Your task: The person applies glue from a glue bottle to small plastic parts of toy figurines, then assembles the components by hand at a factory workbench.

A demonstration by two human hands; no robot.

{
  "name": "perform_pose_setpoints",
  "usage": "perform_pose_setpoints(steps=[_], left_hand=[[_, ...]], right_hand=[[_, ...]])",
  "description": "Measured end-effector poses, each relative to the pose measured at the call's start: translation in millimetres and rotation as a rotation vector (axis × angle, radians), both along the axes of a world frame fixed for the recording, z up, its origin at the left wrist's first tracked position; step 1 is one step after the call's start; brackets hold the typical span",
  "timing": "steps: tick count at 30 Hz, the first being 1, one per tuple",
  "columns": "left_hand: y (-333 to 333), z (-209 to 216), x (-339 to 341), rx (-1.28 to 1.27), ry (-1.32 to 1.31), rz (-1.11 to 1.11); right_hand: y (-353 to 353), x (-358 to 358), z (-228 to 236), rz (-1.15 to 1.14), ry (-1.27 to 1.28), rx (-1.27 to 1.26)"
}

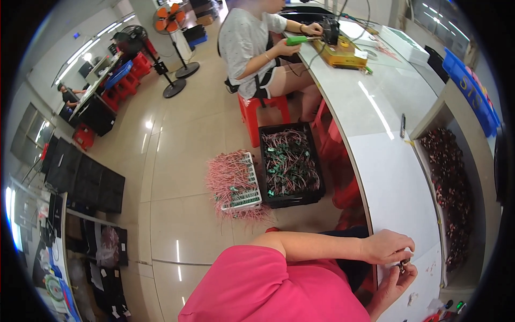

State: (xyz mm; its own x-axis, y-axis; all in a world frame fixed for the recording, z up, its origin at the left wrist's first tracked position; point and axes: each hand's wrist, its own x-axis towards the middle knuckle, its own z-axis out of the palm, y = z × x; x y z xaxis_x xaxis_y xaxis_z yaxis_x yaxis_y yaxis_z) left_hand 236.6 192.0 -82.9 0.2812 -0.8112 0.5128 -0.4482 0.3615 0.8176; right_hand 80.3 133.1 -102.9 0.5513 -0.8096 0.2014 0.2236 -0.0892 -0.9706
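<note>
At the white worktable (394, 188), my left hand (387, 247) reaches in from the left with its fingers bent into a pinch. Close below it, my right hand (396, 287) is also pinched, its fingertips pointing up toward the left ones. Between the two sets of fingertips is a small dark part with a brassy tint (403, 264), which both hands grip. Its exact kind is too small to make out, and the fingers cover most of it. Small pale scraps (412, 298) lie on the table beside my right hand.
A bin of many small dark red and black parts (448, 198) runs along the table's right side, a blue bin (471, 94) above it. A pen (403, 126) lies farther up. A seated co-worker (249, 51) holds a green tool. Crates of wired parts (289, 166) stand on the floor.
</note>
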Motion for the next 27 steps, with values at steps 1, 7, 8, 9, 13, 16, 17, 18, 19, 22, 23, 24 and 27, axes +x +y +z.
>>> perform_pose_setpoints(steps=[1,7,8,9,13,16,17,18,19,22,23,24,27], left_hand=[[-1.7,-6.6,1.1,0.003,-0.010,0.027],[-11.5,-10.5,-16.1,-0.023,-0.208,0.201],[-11.9,-11.8,-17.1,-0.015,-0.238,0.223],[-11.1,-11.2,-17.5,-0.010,-0.241,0.231],[-8.2,-11.4,-16.8,-0.025,-0.243,0.259],[-9.7,-15.9,-16.9,-0.009,-0.294,0.293],[-10.7,-17.7,-17.6,-0.009,-0.326,0.317],[-11.1,-19.3,-17.6,-0.010,-0.324,0.318],[-11.4,-20.8,-18.0,-0.043,-0.312,0.337],[-10.4,-24.2,-17.2,-0.025,-0.345,0.359],[-10.0,-24.8,-16.8,0.028,-0.394,0.361],[-9.3,-25.1,-17.1,0.026,-0.392,0.363],[-7.6,-25.6,-17.6,0.011,-0.419,0.374]], right_hand=[[-2.8,0.9,-3.0,-0.001,0.033,-0.020],[11.4,5.2,23.1,-0.151,0.147,0.058],[13.9,7.3,27.1,-0.191,0.166,0.059],[15.0,8.8,28.9,-0.232,0.187,0.057],[9.5,2.6,17.6,-0.190,0.226,0.002],[7.5,1.4,14.1,-0.145,0.196,-0.008],[8.1,1.2,14.5,-0.143,0.200,-0.011],[9.4,2.3,14.8,-0.154,0.197,-0.007],[10.4,3.2,14.9,-0.166,0.194,-0.003],[8.5,2.2,8.5,-0.164,0.191,-0.018],[8.0,2.8,7.9,-0.164,0.193,-0.021],[8.3,2.9,6.9,-0.158,0.192,-0.027],[12.8,3.2,11.2,-0.155,0.194,-0.028]])
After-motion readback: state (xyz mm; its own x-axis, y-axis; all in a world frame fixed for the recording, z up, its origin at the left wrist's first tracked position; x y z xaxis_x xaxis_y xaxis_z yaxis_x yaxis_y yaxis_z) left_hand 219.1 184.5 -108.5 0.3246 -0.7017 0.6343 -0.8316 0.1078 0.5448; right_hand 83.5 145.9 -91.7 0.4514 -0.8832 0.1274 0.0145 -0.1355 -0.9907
